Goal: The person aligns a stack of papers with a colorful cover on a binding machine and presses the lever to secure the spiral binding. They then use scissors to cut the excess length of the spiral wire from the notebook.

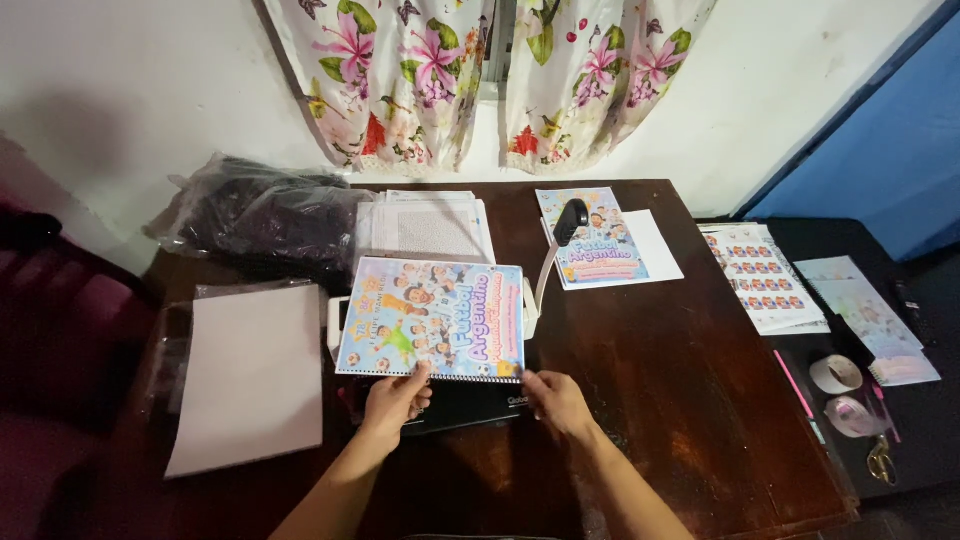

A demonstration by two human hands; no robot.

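A colourful cartoon-covered booklet [432, 318] lies across a white and black binding machine [470, 402] in the middle of a dark wooden table [660, 380]. A wire spiral runs along its near edge. My left hand [395, 398] pinches that edge near its middle. My right hand [556, 398] holds the same edge at its right corner. The machine's lever, with a black handle [570, 222], sticks up to the right of the booklet.
A stack of white sheets [252, 375] lies at the left, dark plastic bags [265, 215] behind it, printed pages [430, 225] beside them. More colourful covers [598, 240] and picture sheets [762, 275] lie right. Tape rolls [836, 375] and scissors [880, 460] sit far right.
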